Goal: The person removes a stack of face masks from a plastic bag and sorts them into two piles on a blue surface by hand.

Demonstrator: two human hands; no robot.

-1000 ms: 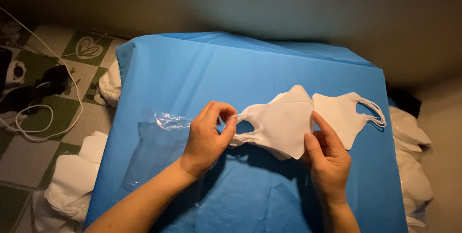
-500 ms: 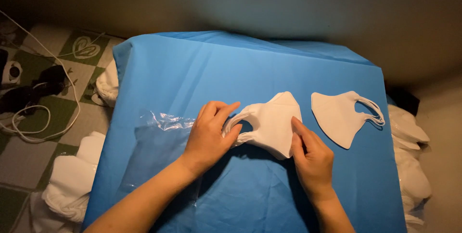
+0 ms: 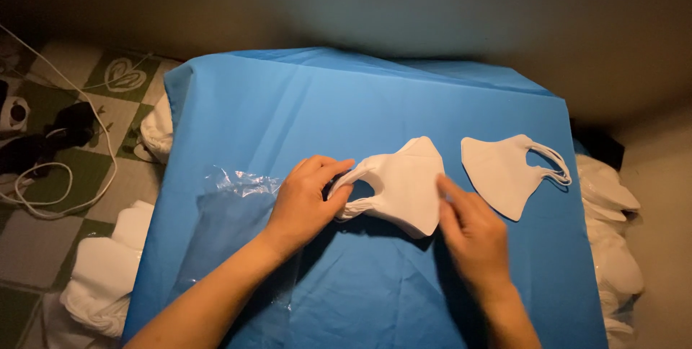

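**Two hands on a stack of white masks, blue-covered table**

Container check first: a clear plastic bag (image 3: pixel 231 226) lies flat and crumpled toward the left edge of the blue table cover (image 3: pixel 303 104), partly under the left forearm. Whether anything is inside it cannot be told.

Stack of folded white masks (image 3: pixel 404 183) sits near the middle of the cover, ear loops pointing left. A single white mask (image 3: pixel 504 169) lies apart from it toward the right edge, its loops pointing right — not touched by either hand.

Left hand (image 3: pixel 306 201): comes in from the lower left, palm down, fingers curled together with the tips pinching the stack's ear-loop end. Right hand (image 3: pixel 472 237): comes in from the near edge, fingers straight and pressed together, tips against the stack's right edge.

Off the table: piles of white masks (image 3: pixel 101 277) on the floor at left, more (image 3: pixel 613 241) beyond the right edge — plus a white cable (image 3: pixel 43 176) on the checked floor.
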